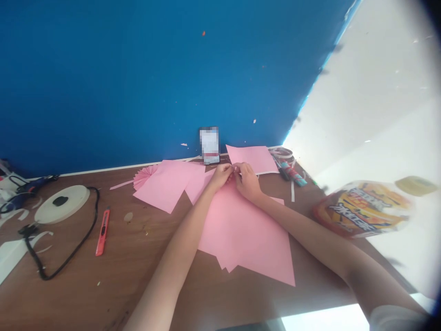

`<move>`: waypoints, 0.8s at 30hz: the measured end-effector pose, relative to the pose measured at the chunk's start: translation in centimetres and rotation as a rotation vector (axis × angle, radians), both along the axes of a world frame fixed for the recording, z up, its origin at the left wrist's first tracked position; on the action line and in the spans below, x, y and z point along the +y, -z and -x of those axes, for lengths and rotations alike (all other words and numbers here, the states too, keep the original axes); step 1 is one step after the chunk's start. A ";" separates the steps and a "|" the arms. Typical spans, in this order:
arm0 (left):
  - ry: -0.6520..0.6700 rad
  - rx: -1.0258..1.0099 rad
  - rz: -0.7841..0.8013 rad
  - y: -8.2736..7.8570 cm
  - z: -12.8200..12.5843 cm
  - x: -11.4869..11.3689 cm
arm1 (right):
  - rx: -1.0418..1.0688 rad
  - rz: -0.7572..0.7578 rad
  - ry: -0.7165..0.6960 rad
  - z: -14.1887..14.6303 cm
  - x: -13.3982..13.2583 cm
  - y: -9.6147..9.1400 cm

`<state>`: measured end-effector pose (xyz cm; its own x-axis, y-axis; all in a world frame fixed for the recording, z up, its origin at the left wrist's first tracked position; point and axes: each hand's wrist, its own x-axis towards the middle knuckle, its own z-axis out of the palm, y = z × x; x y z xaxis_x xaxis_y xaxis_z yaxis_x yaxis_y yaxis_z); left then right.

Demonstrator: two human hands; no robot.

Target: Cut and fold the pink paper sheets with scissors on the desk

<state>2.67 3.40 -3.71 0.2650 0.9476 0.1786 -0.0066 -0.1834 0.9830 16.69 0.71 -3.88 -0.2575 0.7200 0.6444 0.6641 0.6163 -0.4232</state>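
My left hand (222, 176) and my right hand (248, 181) meet above the far edge of several overlapping pink paper sheets (244, 234). Both are closed in a pinch, fingertips nearly touching. Whatever lies between the fingers is too small or hidden to name. Left of my hands, another pink sheet (172, 184) partly covers a pleated pink paper fan (144, 176). A further pink sheet (255, 158) lies just beyond my right hand, near the wall. Behind the hands, a phone (210, 145) leans upright against the blue wall.
A red box cutter (102, 231) lies on the brown table (131, 257) at left, near a round white lid (62, 204) and a black cable (93, 225). A large labelled bottle (365, 209) stands at right. Tubes (292, 174) and paper strips (292, 191) lie at the back right.
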 end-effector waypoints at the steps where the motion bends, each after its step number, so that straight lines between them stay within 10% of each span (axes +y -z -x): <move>1: 0.002 0.003 -0.001 0.0 0.0 0.0 | -0.009 0.001 0.000 0.0 0.0 0.0; 24: -0.014 0.024 0.017 -0.2 -0.2 0.0 | 0.036 0.006 0.016 0.0 -0.1 -0.3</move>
<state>2.87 3.42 -3.51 0.2555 0.9541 0.1563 0.0197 -0.1668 0.9858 16.68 0.61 -3.61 -0.2227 0.7275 0.6490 0.6580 0.6034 -0.4505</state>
